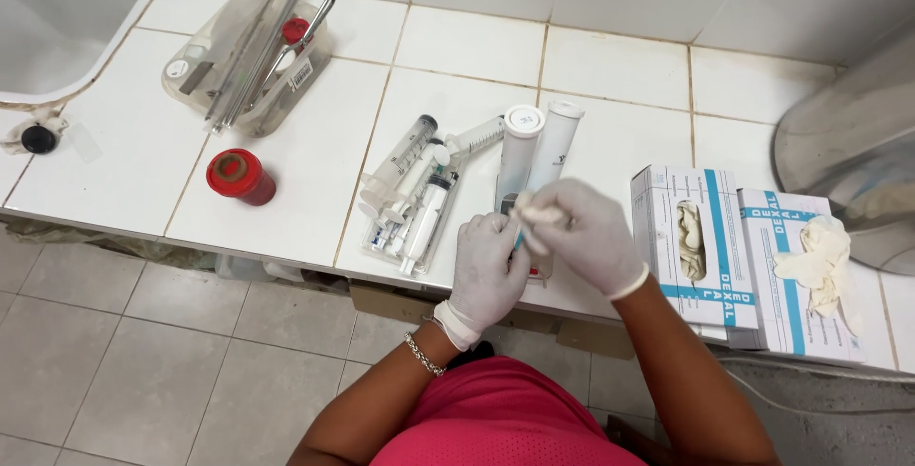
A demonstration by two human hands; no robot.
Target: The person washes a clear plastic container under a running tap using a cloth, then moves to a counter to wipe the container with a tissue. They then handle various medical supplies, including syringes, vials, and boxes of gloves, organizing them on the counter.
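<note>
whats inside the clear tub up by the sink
The clear tub holds long metal instruments, something with a red cap and a small white-capped item. Whatever lies beneath the instruments is covered.

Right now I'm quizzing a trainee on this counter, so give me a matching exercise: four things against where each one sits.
Things:
1. red-lidded jar
2. clear instrument tray
3. syringes
4. glove boxes

Places:
A. far left, by the sink
B. right of both hands
C. left of the two white tubes
D. near front edge, left of the syringes

Pairs: 1-D, 2-A, 3-C, 4-B
</note>
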